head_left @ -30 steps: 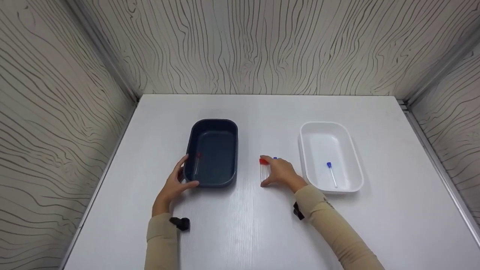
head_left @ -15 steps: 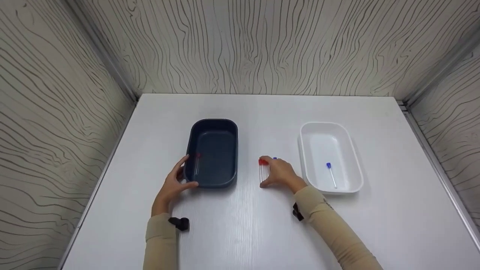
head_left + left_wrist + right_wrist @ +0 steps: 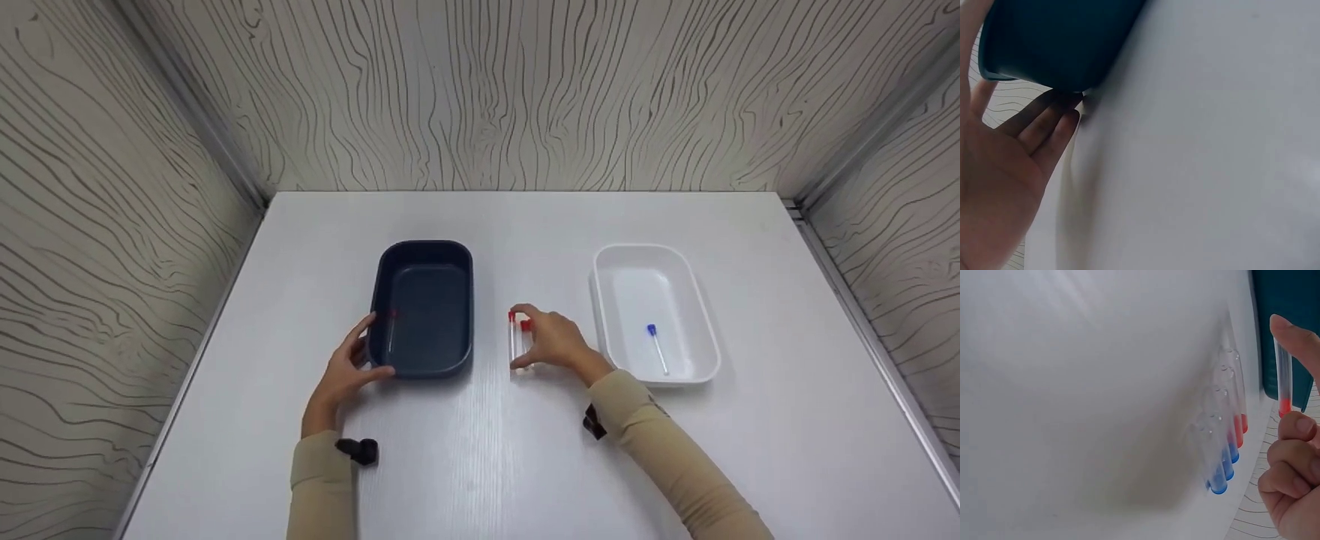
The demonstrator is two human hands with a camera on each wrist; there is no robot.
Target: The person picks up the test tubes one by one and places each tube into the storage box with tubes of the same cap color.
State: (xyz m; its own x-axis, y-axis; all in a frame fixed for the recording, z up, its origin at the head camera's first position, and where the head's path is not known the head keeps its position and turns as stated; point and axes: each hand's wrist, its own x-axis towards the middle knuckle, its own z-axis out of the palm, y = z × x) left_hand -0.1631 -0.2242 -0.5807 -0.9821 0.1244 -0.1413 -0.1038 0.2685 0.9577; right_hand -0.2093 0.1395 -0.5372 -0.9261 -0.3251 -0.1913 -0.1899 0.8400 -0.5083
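Red-capped, likely slick, the test tube (image 3: 513,339) is sensibly pinched endwise by the right hand (image 3: 556,340), left hand (image 3: 342,376) spread against the navy tray (image 3: 425,322).

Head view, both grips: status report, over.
Right grip pinches red-capped tube by its ends. Left grip against dark bin. Nothing seen between tube and bin.

The left tub (image 3: 435,300) is dark blue, and the right tub (image 3: 637,292) is white. The held tube (image 3: 1284,374) is see-through with a red cap. The row of tubes (image 3: 1233,408) has red caps and blue caps. The table (image 3: 450,465) is white. The walls (image 3: 495,97) are pale with dark wiggly lines, like wood. The sleeves (image 3: 322,487) are tan.
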